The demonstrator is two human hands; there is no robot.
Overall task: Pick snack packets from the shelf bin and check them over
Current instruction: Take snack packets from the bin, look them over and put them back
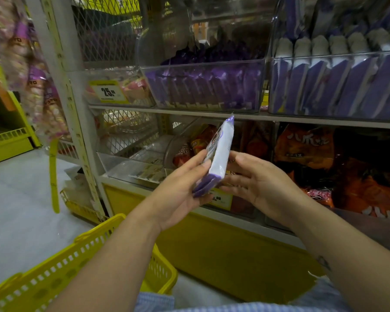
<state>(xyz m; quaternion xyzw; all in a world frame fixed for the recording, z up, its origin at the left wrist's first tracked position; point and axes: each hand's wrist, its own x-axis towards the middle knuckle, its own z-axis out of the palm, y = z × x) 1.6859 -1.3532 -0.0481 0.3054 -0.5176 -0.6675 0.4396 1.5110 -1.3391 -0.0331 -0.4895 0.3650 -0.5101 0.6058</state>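
the clear shelf bin [207, 86] of purple packets sits above, so picking looks done and checking is in hand; next, turn it to read the other face. left hand [178, 194] pinches the snack packet [220, 154] low down, held upright and edge-on; right hand [263, 183] loosely spread, seemingly touching its far side

Packet [220, 152] white, purple ends; basket [54, 273] yellow; bin packets [203, 86] purple; lower bags [306, 145] orange.
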